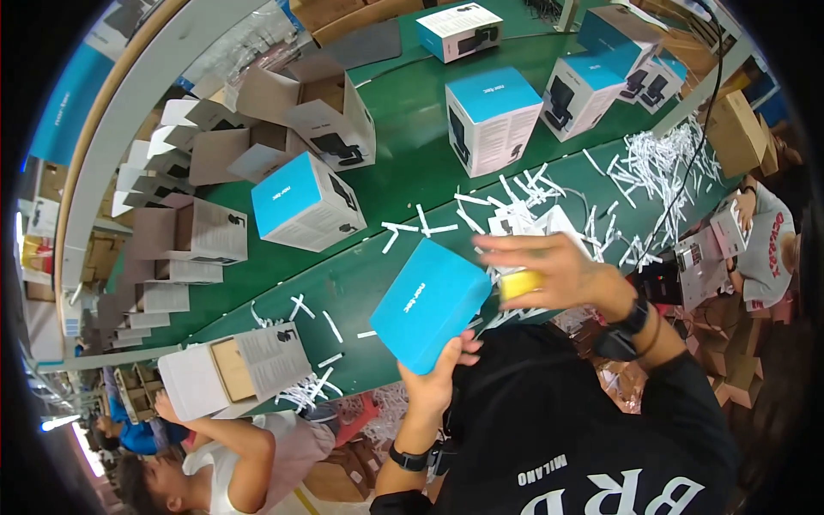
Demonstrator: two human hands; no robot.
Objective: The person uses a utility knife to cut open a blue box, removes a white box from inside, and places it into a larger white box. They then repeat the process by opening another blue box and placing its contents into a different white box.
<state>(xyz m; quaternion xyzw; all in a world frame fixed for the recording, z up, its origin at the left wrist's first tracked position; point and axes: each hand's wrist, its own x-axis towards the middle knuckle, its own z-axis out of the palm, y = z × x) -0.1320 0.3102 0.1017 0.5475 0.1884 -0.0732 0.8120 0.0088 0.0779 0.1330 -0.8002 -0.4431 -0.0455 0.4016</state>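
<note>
A carton with a plain blue face (pixel 429 300) is tilted up in front of me. My left hand (pixel 433 378) grips its lower corner, fingers wrapped round the edge. Close to the carton's right side is my right hand (pixel 554 270), smeared by motion. Between its fingers and thumb shows a small yellow block (pixel 520 284), whose kind I cannot make out. Beneath and behind that hand lie white printed papers (pixel 512 221) and loose white paper strips (pixel 539 182), partly hidden by it.
Closed blue-topped cartons (pixel 493 120) stand across the green table (pixel 403 112). Open cartons (pixel 330 120) line the left side. A heap of white strips (pixel 674 172) lies at the right. One co-worker (pixel 227 463) handles an open carton (pixel 236 369) at lower left; another person (pixel 764 245) is at right.
</note>
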